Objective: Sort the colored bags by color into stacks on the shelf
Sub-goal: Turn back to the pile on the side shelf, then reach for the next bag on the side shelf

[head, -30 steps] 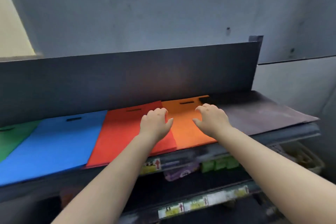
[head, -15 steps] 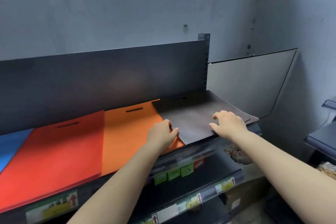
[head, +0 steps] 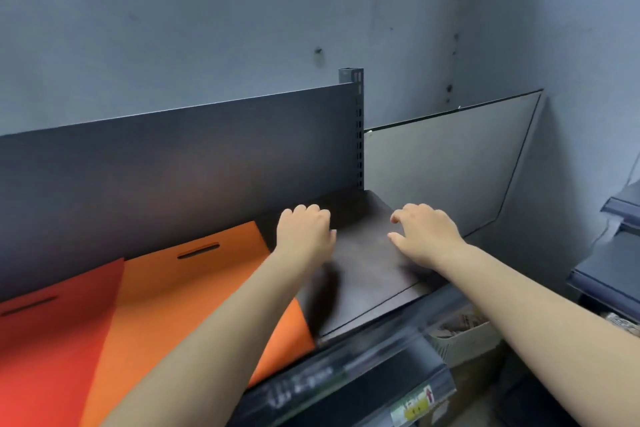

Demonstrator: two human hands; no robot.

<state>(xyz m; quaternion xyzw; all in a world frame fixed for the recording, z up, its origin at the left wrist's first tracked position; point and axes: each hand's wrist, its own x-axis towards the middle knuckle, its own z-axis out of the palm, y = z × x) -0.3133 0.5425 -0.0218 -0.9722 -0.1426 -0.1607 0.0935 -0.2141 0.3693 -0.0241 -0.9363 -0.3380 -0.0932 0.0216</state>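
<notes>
A dark brown bag (head: 367, 274) lies flat at the right end of the shelf (head: 349, 354), its left edge blurred and overlapping the orange bag (head: 194, 288). My left hand (head: 304, 232) presses on the brown bag's left part with bent fingers. My right hand (head: 426, 232) rests on its right part with fingers spread. A red bag (head: 52, 340) lies left of the orange one. Both coloured bags show slot handles toward the back.
A dark back panel (head: 173, 166) and a slotted upright post (head: 358, 132) close the shelf behind. A grey board (head: 443, 170) leans on the wall to the right. A basket (head: 460, 336) sits on a lower shelf with price labels. Another shelf unit (head: 609, 270) stands at far right.
The view swung right, leaving the green and blue bags out of frame. Both hands went from the orange bag to the brown bag, then slid toward its back.
</notes>
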